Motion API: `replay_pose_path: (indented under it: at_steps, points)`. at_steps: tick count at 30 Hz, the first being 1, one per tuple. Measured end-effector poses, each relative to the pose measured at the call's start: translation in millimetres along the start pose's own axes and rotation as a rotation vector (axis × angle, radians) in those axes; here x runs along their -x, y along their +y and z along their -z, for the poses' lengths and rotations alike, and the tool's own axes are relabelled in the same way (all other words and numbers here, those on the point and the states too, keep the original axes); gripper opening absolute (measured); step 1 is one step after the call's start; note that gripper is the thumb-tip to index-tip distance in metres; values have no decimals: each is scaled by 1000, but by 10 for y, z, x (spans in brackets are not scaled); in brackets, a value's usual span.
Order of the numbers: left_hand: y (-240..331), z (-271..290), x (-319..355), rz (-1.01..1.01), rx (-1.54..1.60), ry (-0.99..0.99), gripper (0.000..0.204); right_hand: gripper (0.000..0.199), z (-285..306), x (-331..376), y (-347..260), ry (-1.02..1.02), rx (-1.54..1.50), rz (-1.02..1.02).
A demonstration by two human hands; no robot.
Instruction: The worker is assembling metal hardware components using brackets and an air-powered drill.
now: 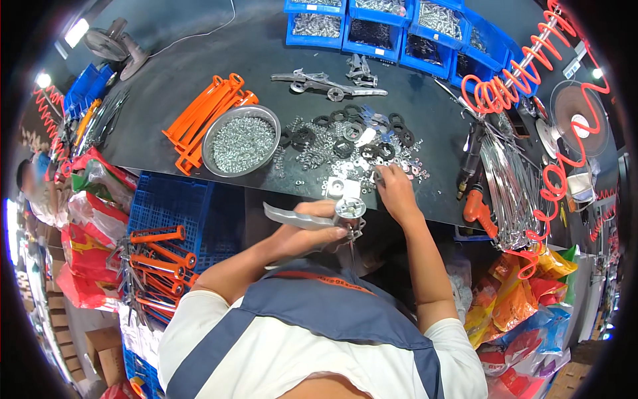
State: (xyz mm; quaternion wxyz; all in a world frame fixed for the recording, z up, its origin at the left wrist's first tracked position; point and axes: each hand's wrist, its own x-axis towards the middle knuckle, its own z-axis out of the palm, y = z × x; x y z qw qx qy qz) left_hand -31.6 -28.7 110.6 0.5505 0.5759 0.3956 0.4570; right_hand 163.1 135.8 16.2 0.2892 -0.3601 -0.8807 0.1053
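My left hand (pixel 302 229) is closed around a silver metal part (pixel 350 210) with a round, open-topped end and a long curved lever sticking out to the left. This part is held just off the bench's near edge, in front of my apron. My right hand (pixel 397 191) is at the near side of the pile of small parts, its fingers pinched together. Whatever is between those fingertips is hidden or too small to name. Beyond them lie scattered washers and nuts (pixel 351 169), springs (pixel 318 147) and black rings (pixel 403 135).
Left on the bench stand a metal bowl (pixel 241 141) of small screws and orange frames (pixel 207 120). Silver levers (pixel 325 85) lie farther back, below blue bins (pixel 372 34). At the right are an orange-handled power driver (pixel 476 207), long metal rods (pixel 508 186) and a coiled red hose (pixel 492 96).
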Motion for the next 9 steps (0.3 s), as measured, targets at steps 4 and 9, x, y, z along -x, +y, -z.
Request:
replay_pose_path:
  at_steps: [4,9]
  points:
    - [-131,-112,10,70,65,52,24,10,270,100,-46,129,-115,-112]
    - [-205,-86,-58,207,171,50,37,6,703,346,-578,72,-1065,-306]
